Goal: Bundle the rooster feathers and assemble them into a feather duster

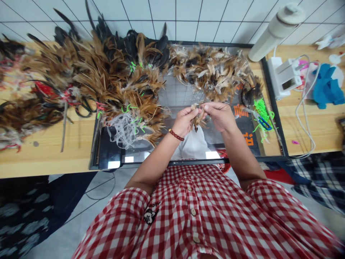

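Nearest, a red checked shirt (194,212), with both forearms reaching forward over the dark frame (188,162) of a glass-topped tray. On the left wrist, a bead bracelet (176,135).

Just beyond, left hand (185,120) and right hand (219,115) meeting above the glass, both closed in a pinch on one small feather bunch (198,121). Fingertips of the two hands touching or nearly so at its top. Bunch held clear of the glass, between the palms. Long axis running near to far: quill ends up and away at the fingertips, soft brown tips hanging down and back toward the body.

By the look of it, quills being gathered and squared into a bundle. Calls next for a firm one-handed pinch at the quill ends, so that the other hand can come free without the bunch splaying.

To the right on the glass, green ties (261,108) and blue scissors (265,124), near the right hand but apart from it.

Farther off, a loose feather pile (212,75) straight ahead, and tied brown feather bundles (121,86) spreading left over the wooden table (48,154).

Farthest, a white bottle (277,30) lying tilted, against a tiled wall (188,18)
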The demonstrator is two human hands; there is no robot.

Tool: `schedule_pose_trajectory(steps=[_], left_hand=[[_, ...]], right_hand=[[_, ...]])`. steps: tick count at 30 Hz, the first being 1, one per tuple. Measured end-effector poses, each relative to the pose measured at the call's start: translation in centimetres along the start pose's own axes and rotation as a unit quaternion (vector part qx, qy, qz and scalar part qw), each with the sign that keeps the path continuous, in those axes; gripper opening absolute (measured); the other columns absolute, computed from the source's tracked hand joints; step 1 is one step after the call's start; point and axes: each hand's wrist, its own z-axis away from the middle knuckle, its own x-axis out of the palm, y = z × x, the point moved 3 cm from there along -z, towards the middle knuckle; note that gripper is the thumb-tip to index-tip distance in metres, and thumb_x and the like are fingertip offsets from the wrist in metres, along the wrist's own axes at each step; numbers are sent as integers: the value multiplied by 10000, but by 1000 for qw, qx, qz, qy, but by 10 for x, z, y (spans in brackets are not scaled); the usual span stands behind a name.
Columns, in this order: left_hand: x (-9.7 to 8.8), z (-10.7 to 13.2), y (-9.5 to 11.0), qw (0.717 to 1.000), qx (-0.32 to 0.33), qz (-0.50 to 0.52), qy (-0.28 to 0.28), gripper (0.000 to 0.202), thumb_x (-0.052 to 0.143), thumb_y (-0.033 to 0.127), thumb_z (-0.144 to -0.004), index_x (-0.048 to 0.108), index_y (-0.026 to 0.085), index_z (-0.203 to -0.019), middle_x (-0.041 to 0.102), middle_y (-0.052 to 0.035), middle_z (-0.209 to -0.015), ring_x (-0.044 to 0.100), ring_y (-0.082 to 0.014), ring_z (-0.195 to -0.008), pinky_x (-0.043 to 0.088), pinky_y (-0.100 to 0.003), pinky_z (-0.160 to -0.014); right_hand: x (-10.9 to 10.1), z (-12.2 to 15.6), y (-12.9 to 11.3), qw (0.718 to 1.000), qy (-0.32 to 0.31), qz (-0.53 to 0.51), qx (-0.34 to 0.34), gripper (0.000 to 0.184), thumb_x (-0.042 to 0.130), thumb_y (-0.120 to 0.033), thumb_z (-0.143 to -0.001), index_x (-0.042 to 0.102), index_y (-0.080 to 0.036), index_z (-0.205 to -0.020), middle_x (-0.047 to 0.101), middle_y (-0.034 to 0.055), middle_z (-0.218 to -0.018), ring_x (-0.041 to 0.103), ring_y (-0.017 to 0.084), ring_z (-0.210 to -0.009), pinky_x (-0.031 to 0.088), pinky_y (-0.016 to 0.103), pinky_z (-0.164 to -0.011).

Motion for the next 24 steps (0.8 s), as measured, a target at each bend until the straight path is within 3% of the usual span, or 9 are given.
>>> schedule_pose_trajectory(steps=[5,10,16,20,24], left_hand=[[0,-1,-2,1000,3,-9,8,219,870,304,-802,711,163,-744,754,-28,-679,798,-203,-784,649,-335,-806],[-2,-2,-4,999,3,-9,44,193,850,293,-821,715,162,-777,758,-23,-699,800,-205,-815,656,-346,-831],[0,-2,-5,999,-1,-19,33,191,862,296,-811,733,156,-797,765,-27,-725,778,-184,-732,649,-341,-791],[0,-3,-8,999,-17,-27,26,218,881,271,-791,707,151,-740,694,18,-625,678,-101,-575,618,-272,-712],[-3,-6,-8,999,-19,-39,32,215,852,266,-828,696,147,-742,629,38,-592,627,-74,-543,561,-237,-669]], right_hand=[[3,3,-7,999,11,27,-40,410,958,-571,-607,769,-219,-699,686,-8,-599,615,131,-547,562,295,-586],[6,2,-8,996,15,62,-64,440,915,-616,-661,730,-218,-698,654,-12,-618,605,123,-533,570,291,-559],[7,1,-4,984,44,132,-111,442,870,-656,-706,739,-235,-675,624,-10,-656,549,97,-505,517,281,-510],[2,1,0,974,50,174,-139,380,864,-637,-727,779,-269,-690,668,3,-687,610,142,-650,564,320,-660],[-7,0,1,974,57,179,-130,355,850,-636,-754,806,-283,-748,742,22,-808,679,192,-846,587,376,-860]])
